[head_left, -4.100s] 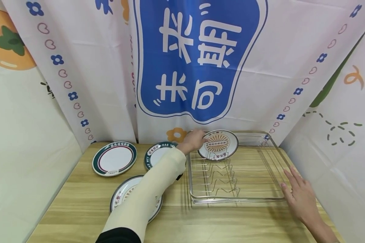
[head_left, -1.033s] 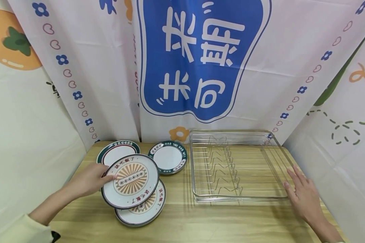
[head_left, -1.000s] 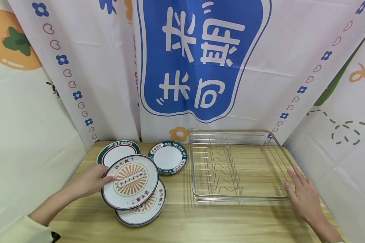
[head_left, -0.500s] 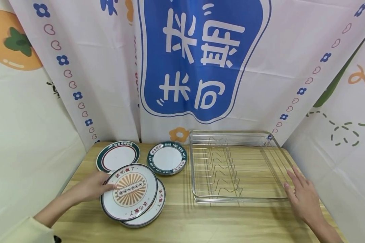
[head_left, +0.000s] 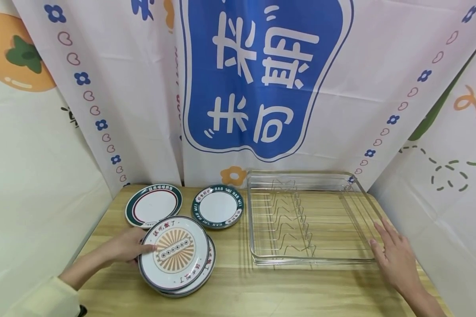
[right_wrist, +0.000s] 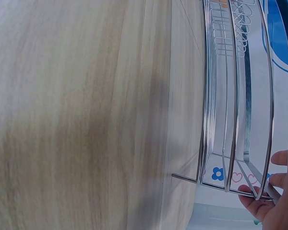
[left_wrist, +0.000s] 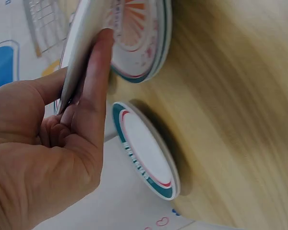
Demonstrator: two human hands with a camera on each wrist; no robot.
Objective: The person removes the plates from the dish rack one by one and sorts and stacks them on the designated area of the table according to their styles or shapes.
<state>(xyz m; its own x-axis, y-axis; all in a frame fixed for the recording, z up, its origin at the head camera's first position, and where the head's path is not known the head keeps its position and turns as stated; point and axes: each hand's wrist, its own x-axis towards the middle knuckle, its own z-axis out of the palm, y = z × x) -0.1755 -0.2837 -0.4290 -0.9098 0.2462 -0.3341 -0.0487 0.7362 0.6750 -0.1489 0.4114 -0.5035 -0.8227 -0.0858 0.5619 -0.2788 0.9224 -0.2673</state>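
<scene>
My left hand (head_left: 128, 246) pinches the left edge of a white plate (head_left: 176, 255) with an orange sunburst print, thumb on top and fingers beneath. This plate overlaps a stack of similar plates (head_left: 206, 270) below it. Seen from the left wrist, the held plate (left_wrist: 84, 43) is nearly edge-on and tilted above the stacked plate (left_wrist: 139, 24). My right hand (head_left: 396, 255) holds the near right corner of a wire dish rack (head_left: 309, 259), its rim between thumb and fingers. The right wrist view shows fingers (right_wrist: 278, 179) at the rack's corner bars.
Behind the stack lie a green-and-red-rimmed plate (head_left: 154, 204) and a green-rimmed plate with lettering (head_left: 217, 206). Wire dividers (head_left: 297, 215) stand in the rack's left half. Printed cloth (head_left: 258, 79) hangs behind the wooden table (head_left: 281, 290).
The left hand has brought a sunburst plate from the rack's back to the left and lowered it over the stack, lining it up more closely. The right hand has stayed at the rack corner.
</scene>
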